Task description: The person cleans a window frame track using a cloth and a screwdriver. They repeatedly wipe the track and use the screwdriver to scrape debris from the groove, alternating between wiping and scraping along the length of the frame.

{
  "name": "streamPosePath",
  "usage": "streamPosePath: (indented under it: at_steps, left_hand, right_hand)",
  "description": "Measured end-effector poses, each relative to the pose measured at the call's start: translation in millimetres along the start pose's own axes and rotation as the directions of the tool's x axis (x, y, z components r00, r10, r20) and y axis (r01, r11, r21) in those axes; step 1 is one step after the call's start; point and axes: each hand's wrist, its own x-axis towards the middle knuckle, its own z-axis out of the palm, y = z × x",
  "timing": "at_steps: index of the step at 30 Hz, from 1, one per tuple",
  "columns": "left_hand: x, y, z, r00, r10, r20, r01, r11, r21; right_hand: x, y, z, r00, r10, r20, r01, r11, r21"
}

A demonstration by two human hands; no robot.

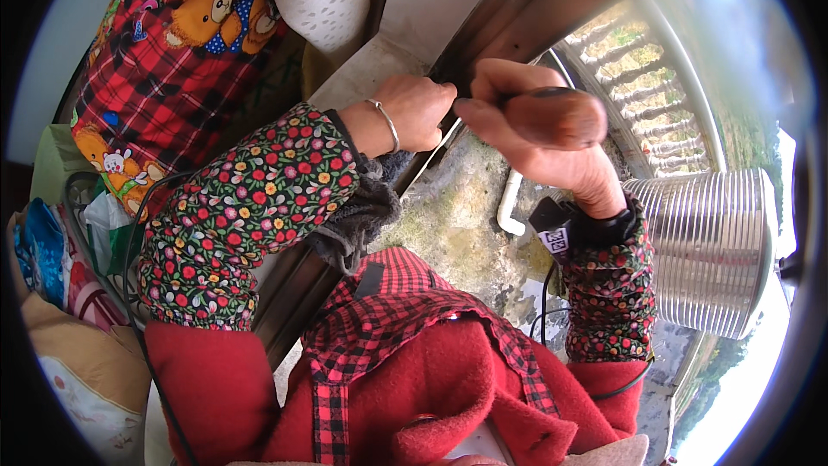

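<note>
Together, left hand (pixel 418 112) and right hand (pixel 539 125) meet at the window frame (pixel 509 22)

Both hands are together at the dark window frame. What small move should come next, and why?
Probably a short slide of both hands along the window frame, keeping the fingertips pressed in. The left hand and right hand meet at one spot on the frame's edge, fingers pinched there. What they pinch is hidden, so this is only a guess.

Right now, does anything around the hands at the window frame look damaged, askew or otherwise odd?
Nothing looks broken. The concrete ledge outside the window frame is blotchy and weathered. Both the left hand and right hand meet at the frame.
</note>
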Motion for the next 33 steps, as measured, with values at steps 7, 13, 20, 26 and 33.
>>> streamPosePath:
  at_steps: [7, 13, 20, 26, 33]
  left_hand:
    - [1.4, -5.5, 9.0, 0.97, 0.136, -0.201, -0.155, 0.984, -0.084]
    - [-2.5, 6.9, -7.8, 0.995, 0.095, -0.028, -0.094, 0.994, 0.048]
    - [-2.3, 8.7, -17.3, 0.994, 0.087, 0.073, -0.093, 0.992, 0.084]
    - [-3.9, -0.6, -15.0, 0.995, 0.088, 0.052, -0.09, 0.995, 0.05]
    - [-9.7, 26.4, -18.6, 0.981, 0.194, 0.001, -0.194, 0.98, -0.039]
  right_hand:
    - [-1.7, -3.3, 2.1, 0.999, -0.042, 0.004, 0.041, 0.989, 0.139]
    - [-25.7, -4.6, -15.7, 0.987, 0.027, -0.161, 0.004, 0.982, 0.188]
    - [-80.4, 14.4, -26.4, 0.903, 0.019, -0.43, 0.227, 0.827, 0.514]
    - [-115.3, 25.7, -20.3, 0.869, 0.046, -0.492, 0.26, 0.804, 0.535]
    - [-171.3, 33.5, -42.1, 0.84, 0.094, -0.534, 0.262, 0.792, 0.551]
